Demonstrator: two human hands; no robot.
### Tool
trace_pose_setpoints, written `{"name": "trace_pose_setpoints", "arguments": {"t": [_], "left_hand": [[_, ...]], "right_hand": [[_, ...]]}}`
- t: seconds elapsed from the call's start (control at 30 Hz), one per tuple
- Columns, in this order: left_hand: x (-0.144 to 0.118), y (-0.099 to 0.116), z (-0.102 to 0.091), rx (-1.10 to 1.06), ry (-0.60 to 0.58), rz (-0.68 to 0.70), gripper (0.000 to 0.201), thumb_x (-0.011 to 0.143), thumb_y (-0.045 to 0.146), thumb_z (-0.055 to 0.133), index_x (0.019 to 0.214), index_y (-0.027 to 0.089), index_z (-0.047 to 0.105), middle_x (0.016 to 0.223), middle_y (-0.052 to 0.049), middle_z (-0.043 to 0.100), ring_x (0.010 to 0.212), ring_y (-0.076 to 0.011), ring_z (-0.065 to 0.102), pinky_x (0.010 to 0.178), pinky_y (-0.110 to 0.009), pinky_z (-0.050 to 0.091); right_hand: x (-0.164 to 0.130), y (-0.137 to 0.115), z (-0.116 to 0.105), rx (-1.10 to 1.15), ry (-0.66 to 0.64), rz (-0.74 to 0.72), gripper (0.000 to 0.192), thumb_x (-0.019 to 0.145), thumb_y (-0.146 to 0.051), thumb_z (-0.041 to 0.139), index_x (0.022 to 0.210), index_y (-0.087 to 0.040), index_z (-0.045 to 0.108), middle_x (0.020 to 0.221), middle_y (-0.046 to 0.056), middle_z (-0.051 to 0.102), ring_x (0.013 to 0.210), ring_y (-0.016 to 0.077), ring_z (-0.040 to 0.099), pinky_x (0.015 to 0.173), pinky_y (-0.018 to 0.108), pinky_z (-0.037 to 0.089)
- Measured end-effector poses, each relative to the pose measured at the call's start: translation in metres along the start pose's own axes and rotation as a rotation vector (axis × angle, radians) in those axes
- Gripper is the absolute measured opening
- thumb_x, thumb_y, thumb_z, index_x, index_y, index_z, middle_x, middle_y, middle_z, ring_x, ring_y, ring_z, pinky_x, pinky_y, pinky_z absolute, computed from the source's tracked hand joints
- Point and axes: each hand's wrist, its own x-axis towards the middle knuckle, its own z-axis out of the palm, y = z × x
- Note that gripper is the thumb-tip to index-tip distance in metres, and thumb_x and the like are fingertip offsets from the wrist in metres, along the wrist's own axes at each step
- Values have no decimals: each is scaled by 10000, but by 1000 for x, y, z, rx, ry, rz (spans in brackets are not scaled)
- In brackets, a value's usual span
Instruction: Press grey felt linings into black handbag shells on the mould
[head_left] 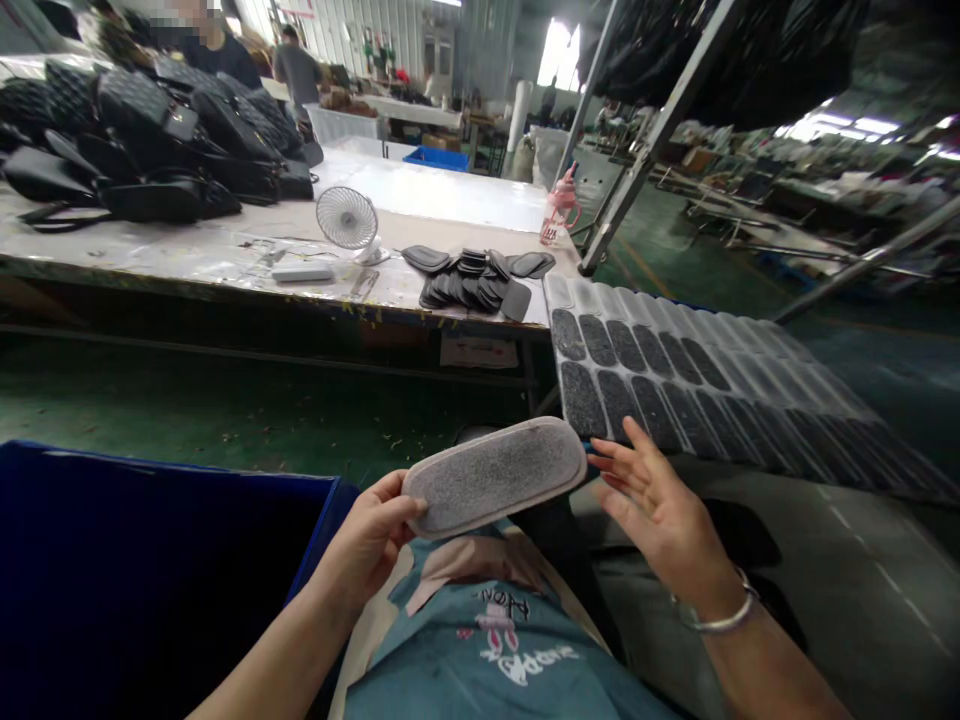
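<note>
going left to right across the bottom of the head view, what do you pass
blue bin → left hand → grey oval pad held by the left hand → right hand, open beside the pad's right end → silver bracelet on the right wrist

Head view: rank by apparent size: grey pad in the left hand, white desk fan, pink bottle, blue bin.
1. blue bin, largest, though it sits closest to the camera
2. grey pad, held by the left hand, also near the lens
3. white desk fan
4. pink bottle, smallest; fan and bottle stand farther off, so their true sizes are unsure
</note>
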Motion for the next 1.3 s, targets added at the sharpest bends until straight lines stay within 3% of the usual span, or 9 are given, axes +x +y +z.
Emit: {"name": "trace_pose_setpoints", "arguments": {"t": [0.17,0.33,0.5,0.83,0.97,1.13,1.2,1.3], "left_hand": [[5,-1,-1,38,-10,-30,308,585,150,699,889,153,647,803,-9,634,707,-136,602,654,-241,495],[5,-8,4,19,17,-38,256,605,148,686,855,173,636,776,5,625,679,-126,594,655,-241,480],[10,-11,10,91,-12,-24,207,617,151,684,818,168,641,740,1,620,657,-122,573,628,-224,447],[44,-13,32,277,-131,33,229,664,127,632,889,158,661,774,4,634,720,-122,552,657,-202,427],[52,-8,46,121,-126,-19,301,698,152,655,998,165,639,879,-23,641,773,-136,583,675,-216,458],[54,-4,65,-288,-152,-88,433,835,383,550,1208,164,537,1144,-132,595,960,-235,614,830,-390,509],[53,-11,73,-284,-161,-135,417,841,340,564,1216,162,523,1169,-145,586,1016,-254,604,861,-409,499],[52,-27,90,-197,-256,-210,379,813,245,617,1174,155,547,1156,-140,595,1045,-257,596,855,-382,495]], "right_hand": [[4,4,7,367,-90,254,804,811,-396,659,1472,-252,224,1257,129,584,1091,232,606,942,440,506],[12,9,17,550,-154,389,894,806,-409,660,1495,-274,107,1242,120,602,1065,246,617,832,420,556],[16,24,22,539,-174,383,898,791,-422,678,1495,-238,152,1128,93,670,1053,237,623,883,392,525],[24,42,-7,348,-239,461,857,749,-353,724,1467,-269,263,983,17,694,875,191,655,805,318,547],[28,44,-11,331,-139,500,797,707,-356,751,1412,-249,393,969,17,702,853,192,653,805,309,543],[27,42,-6,529,195,570,719,677,-349,774,1327,-259,479,1067,18,677,928,173,638,856,278,522],[25,40,1,585,296,587,710,670,-354,779,1308,-255,483,1113,19,657,988,175,622,884,267,509],[20,36,16,602,333,616,705,677,-368,773,1304,-260,469,1153,24,639,1031,193,613,886,274,515]]}}
